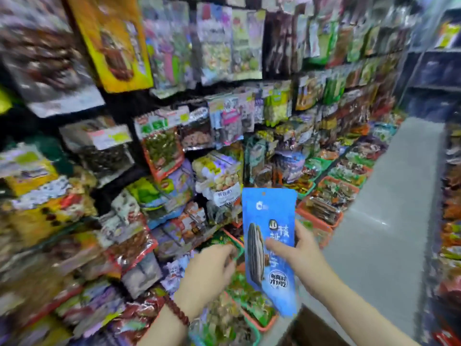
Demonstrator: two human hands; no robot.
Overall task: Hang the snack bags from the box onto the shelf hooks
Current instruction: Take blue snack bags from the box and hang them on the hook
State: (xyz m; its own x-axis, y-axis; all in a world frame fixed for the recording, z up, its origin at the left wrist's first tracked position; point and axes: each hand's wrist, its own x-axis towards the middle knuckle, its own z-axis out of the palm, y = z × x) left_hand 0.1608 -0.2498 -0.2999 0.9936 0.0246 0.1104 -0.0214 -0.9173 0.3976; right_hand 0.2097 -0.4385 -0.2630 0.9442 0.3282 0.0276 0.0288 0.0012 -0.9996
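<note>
1. Hands first: the right hand (300,248) grips a blue bag (270,248) at mid-height, thumb across the front, fingers behind its right edge.
2. The bag stands upright in the air, its hang hole at the top, a large striped seed printed on its front.
3. The left hand (208,275) is empty, fingers loosely curled and half open, just left of the bag and apart from it; a red bead bracelet (177,312) circles its wrist.
4. Below both hands lie orange-rimmed baskets (268,323) filled with snack packs.
5. Beyond them rises the shelf (119,101), crowded with hanging snack bags, blurred in the picture.
6. A grey floor (399,196) runs along the right.
</note>
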